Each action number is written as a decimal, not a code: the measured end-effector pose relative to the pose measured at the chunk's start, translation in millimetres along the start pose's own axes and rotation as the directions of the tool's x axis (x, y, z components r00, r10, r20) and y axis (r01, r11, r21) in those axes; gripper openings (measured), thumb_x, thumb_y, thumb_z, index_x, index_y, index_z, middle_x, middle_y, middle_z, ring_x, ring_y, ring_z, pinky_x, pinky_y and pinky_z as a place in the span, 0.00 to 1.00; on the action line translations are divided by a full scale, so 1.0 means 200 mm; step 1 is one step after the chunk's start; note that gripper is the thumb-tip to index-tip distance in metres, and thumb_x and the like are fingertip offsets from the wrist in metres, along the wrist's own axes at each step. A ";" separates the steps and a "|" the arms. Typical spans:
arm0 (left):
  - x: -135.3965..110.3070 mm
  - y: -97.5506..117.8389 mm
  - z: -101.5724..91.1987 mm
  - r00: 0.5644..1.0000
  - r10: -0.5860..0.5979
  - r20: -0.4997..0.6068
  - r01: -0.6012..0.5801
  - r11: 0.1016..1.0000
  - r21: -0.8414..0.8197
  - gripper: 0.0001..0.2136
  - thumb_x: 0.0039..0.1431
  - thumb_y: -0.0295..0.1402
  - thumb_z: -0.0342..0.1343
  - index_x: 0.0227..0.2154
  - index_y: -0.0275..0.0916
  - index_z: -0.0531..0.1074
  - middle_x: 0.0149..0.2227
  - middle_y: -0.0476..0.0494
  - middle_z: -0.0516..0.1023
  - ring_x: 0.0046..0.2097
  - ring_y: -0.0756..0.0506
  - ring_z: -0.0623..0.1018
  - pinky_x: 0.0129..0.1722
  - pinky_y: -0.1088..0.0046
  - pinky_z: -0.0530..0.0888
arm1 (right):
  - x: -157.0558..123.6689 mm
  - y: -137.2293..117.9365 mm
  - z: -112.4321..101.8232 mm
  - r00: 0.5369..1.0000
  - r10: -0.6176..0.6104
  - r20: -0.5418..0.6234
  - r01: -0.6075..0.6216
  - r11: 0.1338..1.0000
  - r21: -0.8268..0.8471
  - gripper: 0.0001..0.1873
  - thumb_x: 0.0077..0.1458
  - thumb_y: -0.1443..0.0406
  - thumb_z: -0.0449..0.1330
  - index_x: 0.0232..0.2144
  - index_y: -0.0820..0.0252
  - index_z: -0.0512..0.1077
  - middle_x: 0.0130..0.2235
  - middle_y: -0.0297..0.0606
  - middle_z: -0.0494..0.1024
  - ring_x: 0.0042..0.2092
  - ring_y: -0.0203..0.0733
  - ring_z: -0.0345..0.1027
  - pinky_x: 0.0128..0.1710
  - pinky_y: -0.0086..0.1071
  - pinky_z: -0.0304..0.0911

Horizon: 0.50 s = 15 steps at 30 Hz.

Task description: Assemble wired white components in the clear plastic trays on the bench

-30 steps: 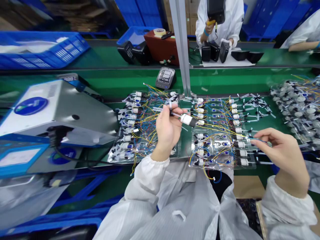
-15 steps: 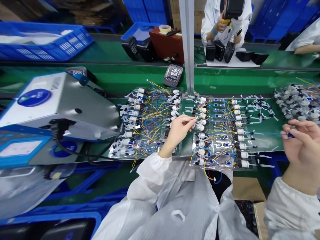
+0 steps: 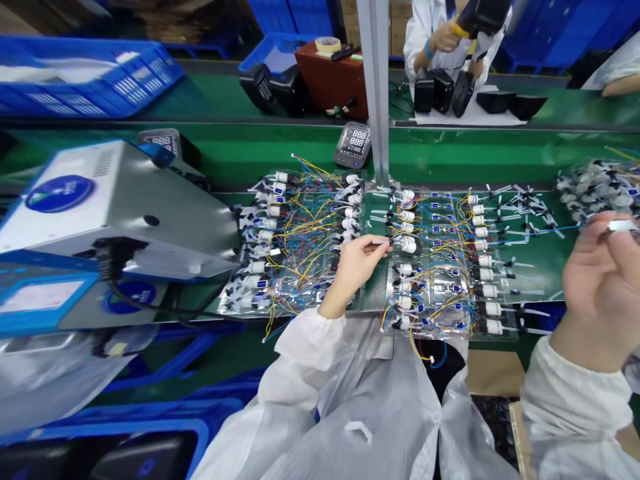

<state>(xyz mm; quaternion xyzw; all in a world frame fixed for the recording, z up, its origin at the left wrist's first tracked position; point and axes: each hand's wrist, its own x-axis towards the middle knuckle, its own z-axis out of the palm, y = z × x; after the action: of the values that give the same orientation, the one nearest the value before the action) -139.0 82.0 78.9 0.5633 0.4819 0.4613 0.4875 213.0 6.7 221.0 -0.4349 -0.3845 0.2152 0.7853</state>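
Note:
My left hand (image 3: 363, 267) is closed in a pinch beside a white-and-black cylindrical part (image 3: 407, 245) on the right-hand clear plastic tray (image 3: 436, 272). Whatever its fingertips grip is too small to make out. At the right, my right hand (image 3: 603, 287) is raised, thumb and fingers closed on a small pale, shiny piece (image 3: 621, 226). A thin blue strand (image 3: 555, 231) stretches leftward from that hand towards the tray. Rows of similar cylindrical parts with coloured wires and white tube ends fill the tray.
Another wired tray (image 3: 305, 233) lies to the left, beside a grey machine (image 3: 175, 207). Loose white-and-black pieces (image 3: 530, 203) and a heap of parts (image 3: 597, 190) are at the right. A metal post (image 3: 377, 100) stands behind, near a display unit (image 3: 353, 145). A co-worker (image 3: 440, 47) works opposite.
My right hand has risen, and the pale piece now shows at its fingertips. The blue strand has moved up with it. My left hand stays pinched at nearly the same spot.

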 end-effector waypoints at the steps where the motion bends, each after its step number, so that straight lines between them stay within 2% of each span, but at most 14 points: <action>1: 0.00 0.00 0.00 0.999 0.029 0.018 -0.030 0.997 0.066 0.14 0.63 0.43 0.66 0.43 0.36 0.84 0.43 0.36 0.87 0.43 0.40 0.87 0.46 0.61 0.84 | -0.02 -0.01 0.03 0.998 0.045 0.034 -0.045 0.999 0.003 0.17 0.46 0.71 0.76 0.36 0.45 0.83 0.38 0.33 0.79 0.43 0.41 0.77 0.39 0.39 0.70; 3: -0.01 0.01 -0.01 0.990 0.133 0.054 -0.141 0.969 0.202 0.11 0.65 0.40 0.64 0.41 0.39 0.85 0.45 0.36 0.87 0.47 0.39 0.86 0.52 0.59 0.82 | -0.09 0.00 0.07 0.984 0.134 0.120 -0.133 0.991 -0.019 0.15 0.48 0.68 0.77 0.37 0.44 0.82 0.38 0.34 0.79 0.38 0.42 0.75 0.32 0.39 0.67; 6: -0.01 0.04 -0.01 0.954 0.275 0.117 -0.296 0.918 0.263 0.09 0.68 0.38 0.61 0.42 0.41 0.85 0.49 0.38 0.87 0.53 0.39 0.84 0.60 0.55 0.77 | -0.23 0.05 0.13 0.939 0.230 0.256 -0.210 0.972 -0.103 0.10 0.52 0.64 0.76 0.35 0.45 0.81 0.37 0.36 0.80 0.33 0.45 0.74 0.31 0.43 0.70; 7: -0.02 0.05 0.00 0.946 0.294 0.137 -0.320 0.914 0.248 0.10 0.69 0.37 0.60 0.44 0.42 0.85 0.51 0.38 0.86 0.55 0.39 0.83 0.61 0.55 0.77 | -0.29 0.08 0.15 0.915 0.266 0.304 -0.234 0.962 -0.139 0.08 0.53 0.64 0.75 0.34 0.47 0.80 0.37 0.37 0.81 0.32 0.44 0.74 0.32 0.44 0.72; 10: -0.03 0.08 0.03 0.936 0.289 0.201 -0.328 0.924 0.196 0.11 0.70 0.37 0.60 0.47 0.42 0.84 0.51 0.38 0.87 0.55 0.40 0.84 0.61 0.56 0.77 | -0.44 0.19 0.21 0.800 0.405 0.442 -0.318 0.912 -0.260 0.04 0.58 0.62 0.72 0.36 0.49 0.81 0.39 0.36 0.83 0.34 0.43 0.76 0.35 0.42 0.74; 12: -0.04 0.08 0.06 0.925 0.288 0.248 -0.333 0.929 0.162 0.10 0.70 0.38 0.60 0.47 0.42 0.84 0.48 0.39 0.87 0.51 0.41 0.85 0.57 0.59 0.78 | -0.53 0.26 0.25 0.750 0.424 0.507 -0.296 0.901 -0.317 0.03 0.60 0.61 0.71 0.37 0.50 0.82 0.41 0.37 0.84 0.40 0.44 0.78 0.40 0.42 0.75; 13: -0.05 0.07 0.08 0.915 0.299 0.271 -0.346 0.927 0.145 0.10 0.70 0.38 0.60 0.46 0.41 0.84 0.46 0.38 0.88 0.49 0.42 0.85 0.55 0.61 0.79 | -0.57 0.29 0.27 0.743 0.408 0.531 -0.259 0.907 -0.333 0.03 0.60 0.61 0.70 0.38 0.50 0.83 0.42 0.38 0.84 0.44 0.45 0.78 0.44 0.43 0.75; 15: -0.07 0.06 0.11 0.890 0.334 0.311 -0.384 0.916 0.114 0.10 0.70 0.38 0.60 0.44 0.41 0.84 0.44 0.38 0.87 0.47 0.42 0.85 0.52 0.63 0.79 | -0.63 0.34 0.31 0.756 0.360 0.546 -0.193 0.920 -0.340 0.03 0.62 0.61 0.69 0.39 0.50 0.83 0.43 0.38 0.83 0.48 0.46 0.77 0.50 0.44 0.74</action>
<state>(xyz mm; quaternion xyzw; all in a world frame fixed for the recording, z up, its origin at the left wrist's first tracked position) -117.1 64.4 88.3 0.7431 0.3319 0.4144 0.4073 87.1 -9.6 130.5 -0.4971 -0.5682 0.4030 0.5174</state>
